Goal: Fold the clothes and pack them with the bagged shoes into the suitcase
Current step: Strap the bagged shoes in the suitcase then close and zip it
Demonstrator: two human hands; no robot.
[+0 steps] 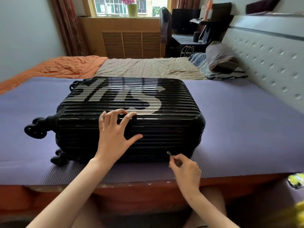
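Note:
A black ribbed hard-shell suitcase (164, 125) with large grey lettering lies flat and closed on the purple mat (238, 129), wheels to the left. My left hand (113, 134) presses on its near top edge, fingers spread over the rim. My right hand (185, 170) pinches the small metal zipper pull (169, 153) low on the near side, towards the right corner. No clothes or bagged shoes are visible.
The purple mat covers the near part of the bed. An orange blanket (62, 67) lies at the far left, a beige sheet (148, 68) behind the suitcase, a pillow (220, 56) by the padded headboard (271, 63) on the right. A yellow object (296, 180) sits at the right edge.

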